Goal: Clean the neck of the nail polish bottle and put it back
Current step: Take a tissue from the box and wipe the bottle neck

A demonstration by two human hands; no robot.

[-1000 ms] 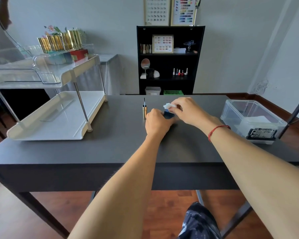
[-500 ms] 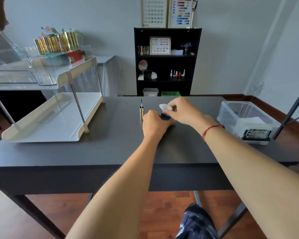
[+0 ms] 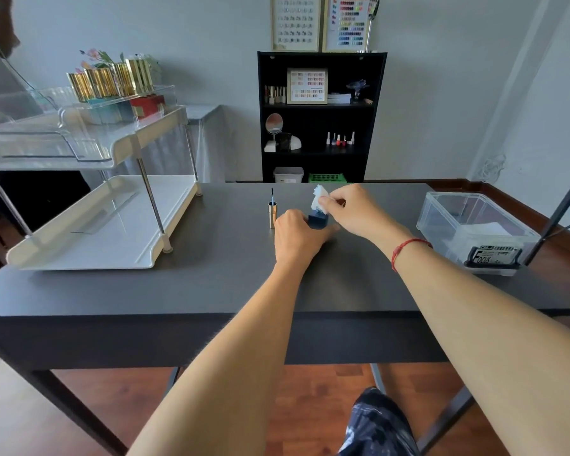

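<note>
A dark blue nail polish bottle (image 3: pixel 318 220) stands uncapped on the black table (image 3: pixel 211 278). My left hand (image 3: pixel 298 236) grips its body from the left. My right hand (image 3: pixel 354 210) pinches a white wipe (image 3: pixel 319 199) and presses it against the bottle's neck, which the wipe hides. The bottle's gold cap (image 3: pixel 272 215) stands upside down just left of my left hand, its brush pointing up.
A white two-tier rack (image 3: pixel 89 225) with a clear tray and gold-capped bottles fills the table's left side. A clear plastic box (image 3: pixel 474 232) holding white pads sits at the right edge. A black shelf unit (image 3: pixel 320 116) stands against the far wall.
My right hand has lifted the wipe slightly, so more of the blue bottle shows. The left hand stays on the bottle. The camera view shifted a little.
</note>
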